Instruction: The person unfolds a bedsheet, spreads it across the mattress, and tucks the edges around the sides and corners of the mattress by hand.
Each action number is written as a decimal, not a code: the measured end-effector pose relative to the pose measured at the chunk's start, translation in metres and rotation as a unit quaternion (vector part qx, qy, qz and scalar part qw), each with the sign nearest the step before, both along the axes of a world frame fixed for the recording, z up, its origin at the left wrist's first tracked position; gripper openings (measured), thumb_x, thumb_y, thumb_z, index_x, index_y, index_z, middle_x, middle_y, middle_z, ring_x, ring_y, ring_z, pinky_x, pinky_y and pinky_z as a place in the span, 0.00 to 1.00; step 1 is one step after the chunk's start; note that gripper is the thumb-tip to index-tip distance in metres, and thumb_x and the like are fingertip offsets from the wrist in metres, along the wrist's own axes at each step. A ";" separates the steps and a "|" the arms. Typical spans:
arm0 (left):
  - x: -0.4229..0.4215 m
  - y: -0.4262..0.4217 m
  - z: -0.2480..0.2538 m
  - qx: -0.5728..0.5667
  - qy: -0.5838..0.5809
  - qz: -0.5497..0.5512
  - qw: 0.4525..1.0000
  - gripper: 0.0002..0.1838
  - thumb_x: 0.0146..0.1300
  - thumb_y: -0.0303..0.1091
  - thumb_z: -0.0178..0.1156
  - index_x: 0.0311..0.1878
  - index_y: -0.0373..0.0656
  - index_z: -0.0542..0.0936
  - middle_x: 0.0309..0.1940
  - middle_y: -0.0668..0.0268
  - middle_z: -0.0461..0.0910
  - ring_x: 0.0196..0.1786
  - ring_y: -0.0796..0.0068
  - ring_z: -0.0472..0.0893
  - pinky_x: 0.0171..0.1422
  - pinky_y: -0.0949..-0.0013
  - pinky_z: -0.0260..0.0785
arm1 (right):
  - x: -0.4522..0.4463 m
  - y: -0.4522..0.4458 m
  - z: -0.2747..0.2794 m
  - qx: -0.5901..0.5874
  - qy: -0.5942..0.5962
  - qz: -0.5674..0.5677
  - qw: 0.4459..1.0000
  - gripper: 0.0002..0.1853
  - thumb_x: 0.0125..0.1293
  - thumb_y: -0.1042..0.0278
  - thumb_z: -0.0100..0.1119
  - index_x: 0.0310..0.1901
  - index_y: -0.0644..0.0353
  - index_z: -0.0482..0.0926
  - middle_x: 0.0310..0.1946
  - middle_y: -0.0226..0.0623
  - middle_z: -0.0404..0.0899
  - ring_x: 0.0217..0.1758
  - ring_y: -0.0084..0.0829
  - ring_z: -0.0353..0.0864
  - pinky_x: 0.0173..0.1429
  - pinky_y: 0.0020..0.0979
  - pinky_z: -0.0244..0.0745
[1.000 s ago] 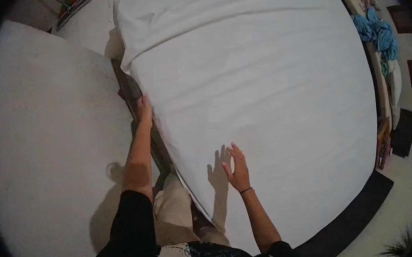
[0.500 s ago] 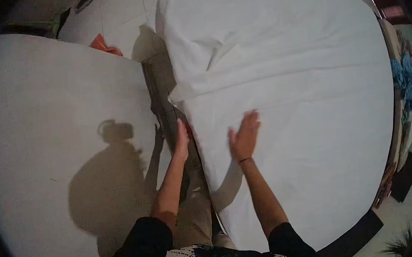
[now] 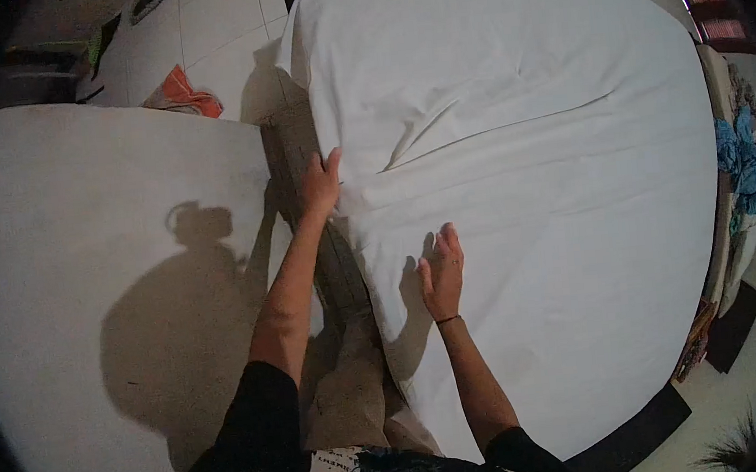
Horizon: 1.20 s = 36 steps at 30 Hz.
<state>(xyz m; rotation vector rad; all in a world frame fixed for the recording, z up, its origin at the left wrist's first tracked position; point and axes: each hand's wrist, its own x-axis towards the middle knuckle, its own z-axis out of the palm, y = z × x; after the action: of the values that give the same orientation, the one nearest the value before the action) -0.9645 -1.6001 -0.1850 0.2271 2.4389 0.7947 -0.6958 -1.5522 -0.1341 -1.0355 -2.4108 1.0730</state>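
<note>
A white bed sheet [image 3: 526, 286] covers the mattress in front of me and to the right, with a long crease and a raised fold in its upper half. At the sheet's left edge, my left hand [image 3: 320, 185] is closed on the cloth, with part of its fingers hidden. My right hand [image 3: 443, 277] is open, palm turned inward and fingers stretched forward, just over the sheet; its shadow falls beside it. I cannot tell whether it touches the cloth.
A pale, bare-looking flat surface [image 3: 57, 264] lies to the left, across a narrow gap showing the brown bed side [image 3: 294, 149]. An orange cloth [image 3: 181, 96] rests on the tiled floor beyond. Blue cloth [image 3: 750, 167] is bunched at the far right, near a dark mat [image 3: 735, 328].
My left hand has moved forward to the sheet's edge and closed on it. The sheet's fold has become longer and sharper. My right hand has shifted slightly back and left.
</note>
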 end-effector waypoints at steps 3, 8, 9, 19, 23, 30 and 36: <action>-0.010 -0.004 0.035 -0.090 0.080 -0.128 0.984 0.24 0.68 0.52 0.42 0.47 0.37 0.72 0.37 0.45 0.77 0.44 0.45 0.77 0.47 0.52 0.68 | 0.010 0.010 0.004 -0.017 -0.035 0.032 0.999 0.26 0.61 0.75 0.54 0.61 0.63 0.62 0.68 0.50 0.52 0.71 0.47 0.51 0.71 0.42 0.50; -0.120 0.011 0.041 -0.105 0.246 -0.056 0.962 0.21 0.69 0.50 0.38 0.42 0.42 0.72 0.36 0.49 0.79 0.41 0.41 0.77 0.44 0.48 0.68 | 0.012 0.027 0.013 0.041 -0.047 -0.027 0.998 0.26 0.62 0.73 0.53 0.62 0.62 0.61 0.68 0.49 0.51 0.72 0.47 0.48 0.72 0.44 0.46; -0.150 0.020 0.029 -0.092 0.281 -0.062 0.953 0.22 0.69 0.51 0.37 0.42 0.41 0.72 0.36 0.49 0.79 0.41 0.40 0.76 0.44 0.47 0.68 | 0.016 0.034 0.011 0.063 -0.049 -0.044 0.996 0.27 0.63 0.70 0.52 0.63 0.62 0.60 0.68 0.49 0.51 0.72 0.47 0.48 0.72 0.45 0.46; -0.117 0.000 -0.017 0.144 0.077 0.022 0.986 0.35 0.64 0.55 0.49 0.64 0.35 0.59 0.61 0.53 0.64 0.63 0.56 0.65 0.65 0.57 0.58 | 0.018 0.013 -0.030 0.075 -0.154 -0.047 0.984 0.34 0.58 0.66 0.56 0.64 0.71 0.56 0.68 0.58 0.48 0.73 0.51 0.44 0.73 0.48 0.38; -0.037 -0.028 -0.020 0.173 -0.084 0.105 0.976 0.41 0.63 0.62 0.46 0.67 0.35 0.57 0.63 0.52 0.62 0.65 0.56 0.63 0.67 0.59 0.53 | -0.005 -0.037 -0.015 -0.076 -0.027 0.257 0.963 0.34 0.60 0.62 0.55 0.65 0.66 0.56 0.67 0.52 0.52 0.73 0.46 0.48 0.74 0.42 0.42; 0.020 0.016 -0.007 0.097 -0.045 0.262 0.959 0.43 0.63 0.67 0.36 0.56 0.29 0.70 0.52 0.44 0.73 0.56 0.47 0.72 0.61 0.56 0.61 | 0.080 0.023 0.016 0.001 -0.017 -0.060 0.998 0.30 0.65 0.65 0.48 0.67 0.64 0.55 0.69 0.49 0.51 0.73 0.44 0.46 0.75 0.39 0.40; 0.036 0.030 0.007 0.026 0.089 0.277 0.956 0.41 0.65 0.64 0.34 0.53 0.28 0.72 0.50 0.40 0.73 0.54 0.43 0.72 0.59 0.52 0.62 | 0.181 0.139 -0.006 0.126 -0.187 -0.342 0.912 0.35 0.67 0.55 0.47 0.67 0.69 0.49 0.70 0.49 0.46 0.74 0.46 0.39 0.75 0.40 0.34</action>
<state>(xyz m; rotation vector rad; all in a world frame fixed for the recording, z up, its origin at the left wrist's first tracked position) -0.9290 -1.5700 -0.1783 -0.4063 2.6887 1.1129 -0.5144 -1.4133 -0.1403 -1.9112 -2.0579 0.3315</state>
